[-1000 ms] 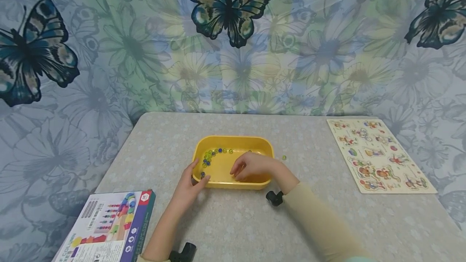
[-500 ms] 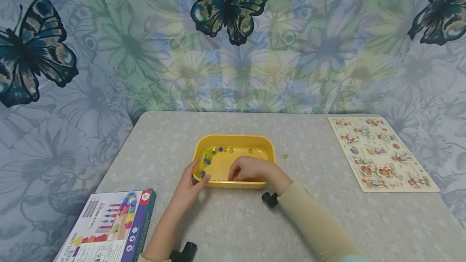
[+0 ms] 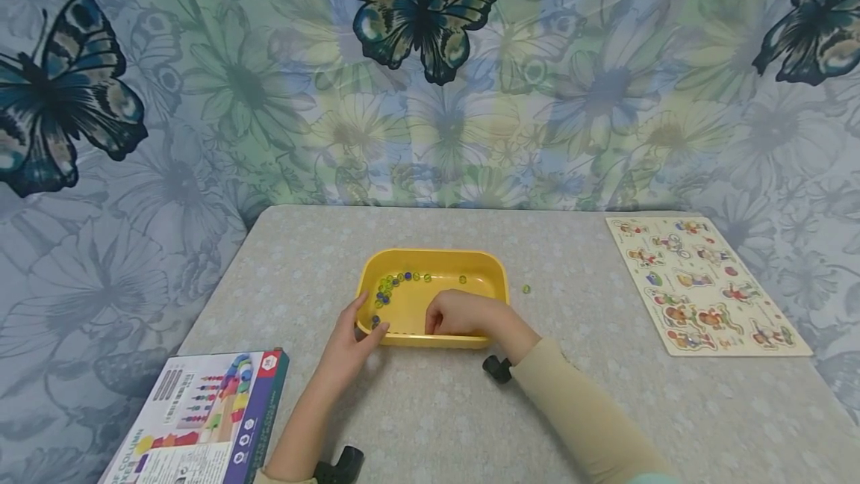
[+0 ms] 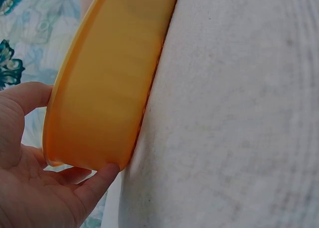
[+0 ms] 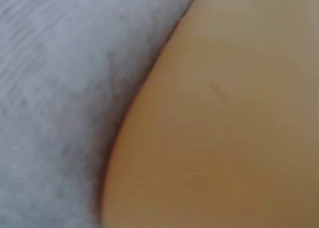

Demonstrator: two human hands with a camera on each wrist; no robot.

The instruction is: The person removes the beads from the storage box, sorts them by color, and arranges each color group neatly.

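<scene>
A yellow plastic tray (image 3: pixel 437 342) sits mid-table, with several small, see-through green and blue beads (image 3: pixel 384 296) along its left and back walls. My left hand (image 3: pixel 349 338) grips its left end; in the left wrist view, thumb and fingers are spread between the rim and lower edge of the tray (image 4: pixel 104 88). My right hand (image 3: pixel 466 311) reaches down inside by the near wall, fingers bent, fingertips hidden behind that wall; I cannot tell whether they hold anything. Only the outside of the tray (image 5: pixel 214 128) and the cloth show in the right wrist view.
One green bead (image 3: pixel 526 289) lies on the tablecloth just right of the tray. A boxed toy set (image 3: pixel 195 417) is at the front left. A board with small pictures (image 3: pixel 705 286) lies at the right. Behind the table hangs a butterfly-print curtain (image 3: pixel 430 133).
My right hand has dropped lower into the tray, toward its near wall, and its fingertips have gone out of sight. A green bead at the back right is now uncovered. The left hand keeps its place.
</scene>
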